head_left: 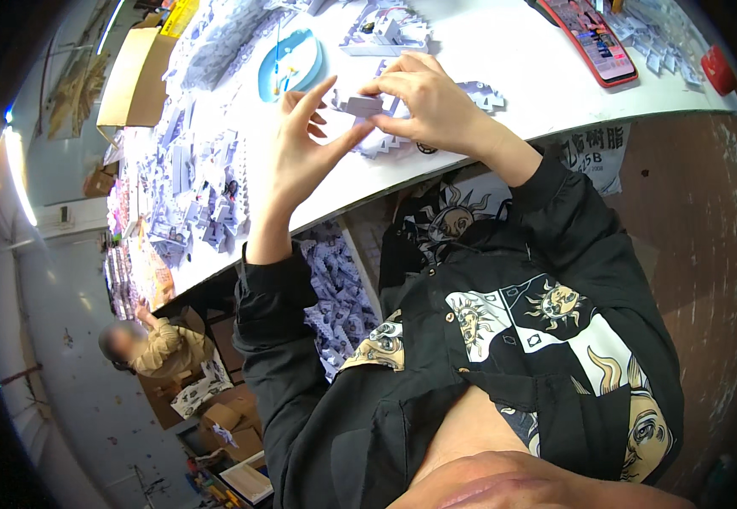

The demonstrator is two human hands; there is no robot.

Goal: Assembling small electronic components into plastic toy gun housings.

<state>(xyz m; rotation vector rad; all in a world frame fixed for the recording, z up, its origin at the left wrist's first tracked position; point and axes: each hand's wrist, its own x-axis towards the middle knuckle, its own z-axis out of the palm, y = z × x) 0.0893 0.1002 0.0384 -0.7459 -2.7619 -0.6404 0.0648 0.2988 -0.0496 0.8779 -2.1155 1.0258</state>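
Small grey part [360, 105] was held above the worktop [530, 95]

The right hand [432, 97] pinched it between thumb and fingers; the left hand [295, 153] was spread, its thumb beside the part, contact unclear. A blue dish [306, 56] lay just beyond, loose grey pieces [184, 174] heaped left, a red-cased phone [591, 41] right

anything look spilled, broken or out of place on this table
Nothing looks clearly spilled or broken. Mildly odd: a lit, red-cased phone lies on the white worktable beside small parts. Any fine flaw in the grey piece in the right hand is too small to tell.
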